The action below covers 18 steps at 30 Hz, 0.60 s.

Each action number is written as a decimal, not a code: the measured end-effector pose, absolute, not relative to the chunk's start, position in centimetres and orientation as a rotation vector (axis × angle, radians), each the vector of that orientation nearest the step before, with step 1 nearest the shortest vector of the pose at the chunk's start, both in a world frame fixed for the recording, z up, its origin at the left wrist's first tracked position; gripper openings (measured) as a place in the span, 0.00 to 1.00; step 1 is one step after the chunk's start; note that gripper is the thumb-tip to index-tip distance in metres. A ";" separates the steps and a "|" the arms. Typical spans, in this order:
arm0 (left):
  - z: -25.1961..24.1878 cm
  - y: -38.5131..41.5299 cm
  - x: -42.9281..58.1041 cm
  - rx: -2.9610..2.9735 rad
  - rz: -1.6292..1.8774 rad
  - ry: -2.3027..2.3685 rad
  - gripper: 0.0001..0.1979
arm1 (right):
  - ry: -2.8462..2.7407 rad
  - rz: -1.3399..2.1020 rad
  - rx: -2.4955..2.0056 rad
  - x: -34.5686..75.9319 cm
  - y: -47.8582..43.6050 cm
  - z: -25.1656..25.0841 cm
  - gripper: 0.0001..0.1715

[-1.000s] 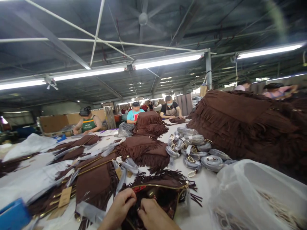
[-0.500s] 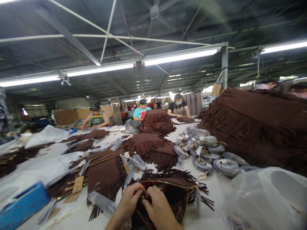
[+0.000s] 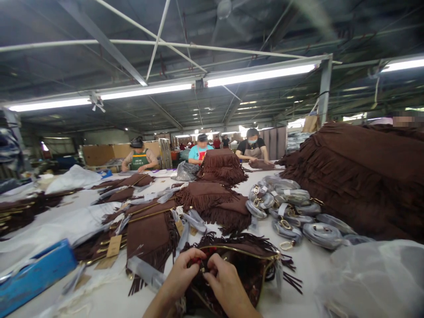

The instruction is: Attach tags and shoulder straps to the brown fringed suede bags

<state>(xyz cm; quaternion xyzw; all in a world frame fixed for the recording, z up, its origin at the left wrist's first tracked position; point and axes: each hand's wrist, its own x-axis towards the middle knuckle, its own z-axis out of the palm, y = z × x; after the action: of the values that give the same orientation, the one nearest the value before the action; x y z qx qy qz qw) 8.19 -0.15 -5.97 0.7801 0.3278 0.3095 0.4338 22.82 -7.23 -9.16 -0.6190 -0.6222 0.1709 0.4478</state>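
A dark brown fringed bag (image 3: 255,269) lies in front of me with its gold zipper unzipped and its mouth wide. My left hand (image 3: 182,276) is at the left part of the opening, fingers closed in a pinch. Close beside it, my right hand (image 3: 228,282) reaches into the mouth with thumb and fingers bent together. A tiny shiny piece shows between the fingertips; what it is, and what each hand grips, I cannot make out. Some red shows inside near the left fingers. Strips of fringe spread out behind the bag and to its right.
Plastic-wrapped straps with gold clasps (image 3: 288,223) lie beyond the bag, beside a tall pile of brown fringed pieces (image 3: 364,172). More fringed bags (image 3: 149,238) and a blue tape dispenser (image 3: 36,278) are leftward. Clear plastic (image 3: 377,278) lies right. Three co-workers stand across the table.
The view has swung slightly left, so everything sits a little further right. My fingertips have shifted slightly inside the bag's mouth, and the small shiny piece shows more clearly between them.
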 end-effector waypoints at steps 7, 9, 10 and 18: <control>-6.2 -0.5 8.9 1.954 0.796 0.852 0.10 | -1.524 0.391 -1.469 22.7 -7.2 -9.0 0.09; -6.3 -0.5 9.2 1.976 0.815 0.851 0.07 | -1.525 0.378 -1.485 22.6 -7.1 -9.1 0.09; -6.3 -0.5 9.3 1.991 0.829 0.853 0.06 | -1.524 0.376 -1.493 22.6 -7.1 -9.1 0.09; -5.7 -0.8 9.9 2.042 0.874 0.846 0.09 | -1.455 0.401 -1.448 22.7 -7.2 -8.8 0.07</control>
<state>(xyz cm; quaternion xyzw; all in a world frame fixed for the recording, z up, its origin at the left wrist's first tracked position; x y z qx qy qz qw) 9.85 -0.79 -5.69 0.7972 0.3303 0.3410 0.3730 22.65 -7.18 -8.81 -0.5990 -0.6019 0.1659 0.5013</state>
